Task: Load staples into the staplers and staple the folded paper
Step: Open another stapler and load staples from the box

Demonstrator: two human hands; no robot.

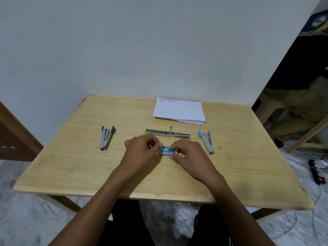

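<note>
Pinching a small green staple box (166,151) from both ends, the two hands meet over the middle of the wooden table (71,157). The left hand (142,150) has its fingers curled in tight, thumb and forefinger closed on the box's left end. The right hand (189,154) grips the right end between thumb and bent fingers. A pale edge shows at that right end, but whether the box is open, and what lies inside it, cannot be told.

Just beyond the hands lies a yellow-edged stapler (168,134) swung out flat, its metal channel facing up. A green-tipped stapler (106,139) lies well to the left and a blue-tipped stapler (206,142) to the right, both partly open. A tiny grey scrap (220,148) sits near the blue one. The folded paper (179,111) rests at the far edge by the wall, apart from everything else.
</note>
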